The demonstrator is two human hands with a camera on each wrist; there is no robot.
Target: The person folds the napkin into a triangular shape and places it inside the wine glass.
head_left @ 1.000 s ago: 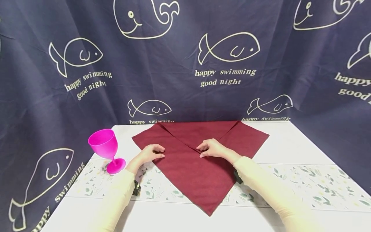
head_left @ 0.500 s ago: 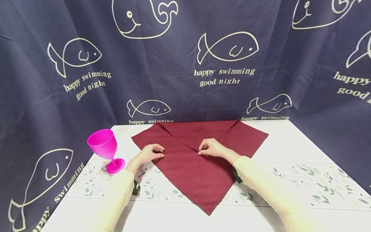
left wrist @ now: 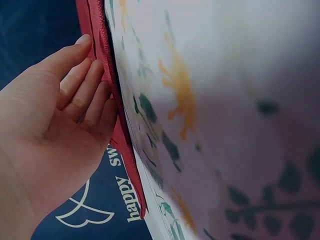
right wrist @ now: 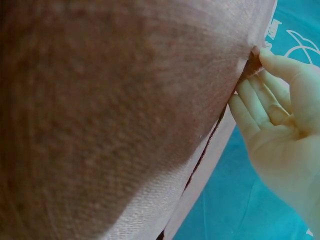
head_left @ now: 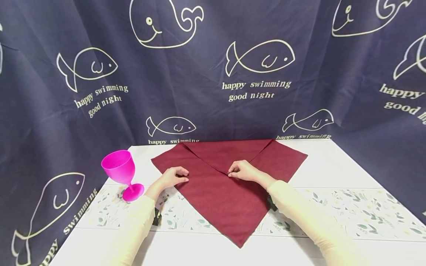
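A dark red cloth napkin (head_left: 229, 207) lies on the table with its far corner folded toward me, forming a triangular flap (head_left: 229, 153). One corner points at the table's front. My right hand (head_left: 245, 171) pinches the flap's tip between thumb and fingers; the right wrist view shows the pinched tip (right wrist: 254, 62) slightly raised. My left hand (head_left: 169, 178) rests at the napkin's left edge, thumb and fingers apart with nothing between them. In the left wrist view, its relaxed fingers (left wrist: 95, 90) are against the red cloth (left wrist: 122, 145).
A bright pink goblet (head_left: 120, 168) stands upright left of my left hand, close to the forearm. Beneath everything is a white table (head_left: 332, 162) with a leaf-patterned band (head_left: 359, 210) across it. A navy curtain (head_left: 206, 99) with fish drawings hangs right behind the table's far edge.
My right thumb and fingers, slightly apart a second ago, have closed on the flap's tip. The left hand, napkin and goblet have stayed put.
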